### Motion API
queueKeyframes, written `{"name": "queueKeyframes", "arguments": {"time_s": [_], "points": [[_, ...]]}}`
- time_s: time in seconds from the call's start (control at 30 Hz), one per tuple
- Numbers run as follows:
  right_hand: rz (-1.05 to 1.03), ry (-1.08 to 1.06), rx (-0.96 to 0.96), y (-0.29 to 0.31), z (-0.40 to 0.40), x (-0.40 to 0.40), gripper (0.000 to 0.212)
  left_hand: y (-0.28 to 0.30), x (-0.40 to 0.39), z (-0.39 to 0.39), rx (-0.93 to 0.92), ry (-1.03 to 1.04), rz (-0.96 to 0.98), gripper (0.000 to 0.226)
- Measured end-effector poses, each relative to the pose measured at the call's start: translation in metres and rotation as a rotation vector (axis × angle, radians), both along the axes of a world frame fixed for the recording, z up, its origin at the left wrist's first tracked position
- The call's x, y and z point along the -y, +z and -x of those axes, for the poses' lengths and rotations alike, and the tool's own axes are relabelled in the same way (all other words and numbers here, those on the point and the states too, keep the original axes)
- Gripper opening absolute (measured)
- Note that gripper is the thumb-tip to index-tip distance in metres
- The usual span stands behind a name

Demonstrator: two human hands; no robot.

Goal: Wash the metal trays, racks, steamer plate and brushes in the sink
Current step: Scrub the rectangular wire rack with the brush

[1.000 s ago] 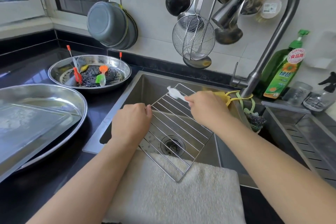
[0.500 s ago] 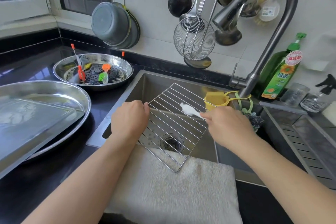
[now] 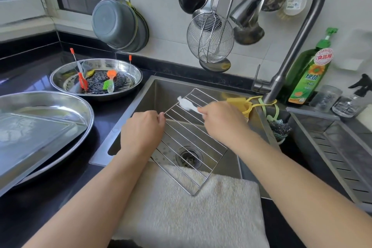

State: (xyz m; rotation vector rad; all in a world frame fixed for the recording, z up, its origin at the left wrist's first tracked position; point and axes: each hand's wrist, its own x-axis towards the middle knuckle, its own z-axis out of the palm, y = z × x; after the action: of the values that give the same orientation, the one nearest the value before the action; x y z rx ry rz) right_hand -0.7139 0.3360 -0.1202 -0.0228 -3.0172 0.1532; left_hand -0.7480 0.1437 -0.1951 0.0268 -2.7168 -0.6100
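Observation:
A wire rack (image 3: 189, 139) leans tilted in the sink (image 3: 149, 94), its near corner resting on a white towel (image 3: 193, 207). My left hand (image 3: 141, 133) grips the rack's left edge. My right hand (image 3: 221, 121) holds a small white brush (image 3: 186, 103) whose head lies on the rack's upper left wires. On the counter to the left, a round metal tray (image 3: 60, 74) holds the perforated steamer plate (image 3: 98, 80) and several coloured brushes (image 3: 109, 84). A larger oval tray (image 3: 86, 110) with a flat rectangular tray (image 3: 30, 139) in it sits at the far left.
The curved faucet (image 3: 291, 46) arches over the sink's right side, with a yellow cup (image 3: 241, 106) hanging beside it. A green detergent bottle (image 3: 310, 74), a jar and a spray bottle stand at the back right. Ladles and a wire skimmer (image 3: 210, 40) hang on the wall. A drain rack (image 3: 342, 153) lies to the right.
My right hand has moved the white brush up and to the left across the rack wires. The left hand has kept its hold on the rack's edge.

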Motion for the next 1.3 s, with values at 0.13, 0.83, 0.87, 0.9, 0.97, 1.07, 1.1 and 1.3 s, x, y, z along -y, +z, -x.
{"name": "queueKeyframes", "arguments": {"time_s": [0.13,0.83,0.87,0.9,0.97,1.07,1.1,1.3], "points": [[-0.033,0.005,0.045,0.008,0.026,0.015,0.032,0.000,0.004,0.001,0.042,0.023,-0.035,0.048],[-0.102,-0.215,-0.022,0.005,-0.038,-0.086,0.037,-0.002,0.008,0.002,0.007,0.029,-0.090,0.047],[-0.075,-0.238,-0.004,0.005,-0.050,-0.096,0.036,-0.002,0.008,0.003,0.009,0.024,-0.089,0.046],[-0.049,-0.257,0.013,0.005,-0.059,-0.103,0.036,-0.002,0.007,0.003,0.009,0.018,-0.087,0.046],[-0.020,-0.271,0.031,0.009,-0.063,-0.108,0.036,-0.002,0.007,0.004,0.004,0.003,-0.080,0.046],[0.019,-0.228,0.001,0.012,-0.041,-0.096,0.034,-0.002,0.005,0.004,-0.023,-0.012,-0.056,0.048],[0.015,-0.203,-0.017,0.012,-0.028,-0.087,0.034,-0.002,0.004,0.003,-0.032,-0.013,-0.043,0.049],[0.036,-0.126,-0.082,0.009,0.045,-0.026,0.039,0.001,0.003,0.000,0.005,-0.006,-0.064,0.049]]}}
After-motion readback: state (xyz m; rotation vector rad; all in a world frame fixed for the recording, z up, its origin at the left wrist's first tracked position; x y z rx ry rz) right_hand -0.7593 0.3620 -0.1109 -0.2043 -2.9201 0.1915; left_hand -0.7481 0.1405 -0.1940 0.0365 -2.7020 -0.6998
